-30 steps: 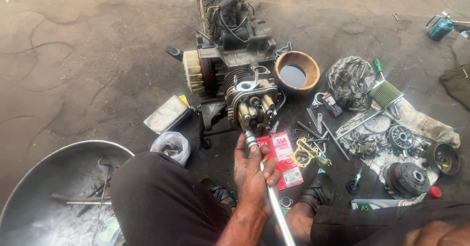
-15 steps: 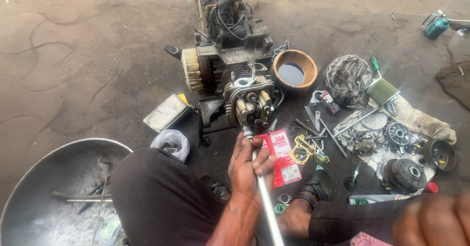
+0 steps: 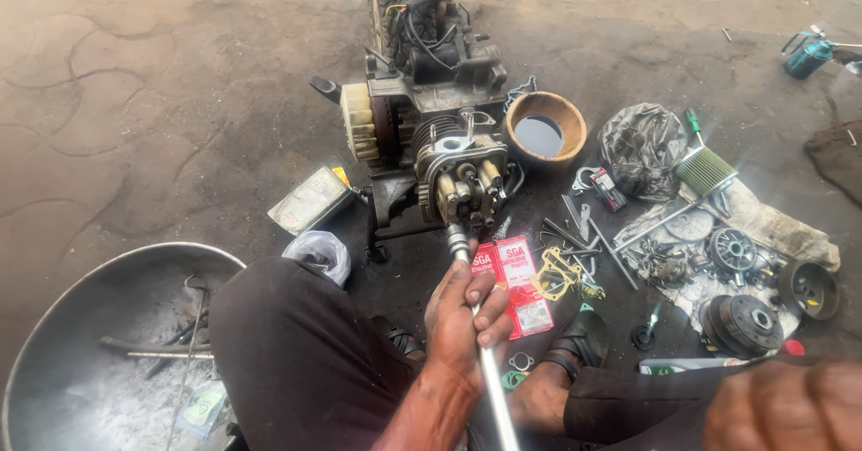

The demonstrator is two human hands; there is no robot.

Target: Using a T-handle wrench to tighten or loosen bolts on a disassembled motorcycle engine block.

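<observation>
At the lower right corner of the frame, the right hand [image 3: 786,406] is seen only as a blur, so its grip cannot be told. At the lower middle, the left hand [image 3: 460,321] is closed around the shaft of a long socket wrench [image 3: 485,361], whose silver bar runs up from the bottom edge; its socket end is seated against the cylinder head [image 3: 462,182] of a small engine [image 3: 431,101] standing on the concrete floor [image 3: 162,101] at the upper middle. Just right of the hand, a red parts packet [image 3: 516,280] lies flat, with a yellowish gasket [image 3: 557,276] beside it and a black sandal [image 3: 579,339] below. A large metal basin [image 3: 90,307] holding a few tools fills the lower left. At the right, clutch parts [image 3: 745,321] and loose tools are spread on a dirty cloth [image 3: 772,227]. Farther up, a round wooden-rimmed bowl [image 3: 546,128] sits just right of the engine, near a crumpled dark bag [image 3: 642,146] and a green-handled screwdriver [image 3: 693,126].
</observation>
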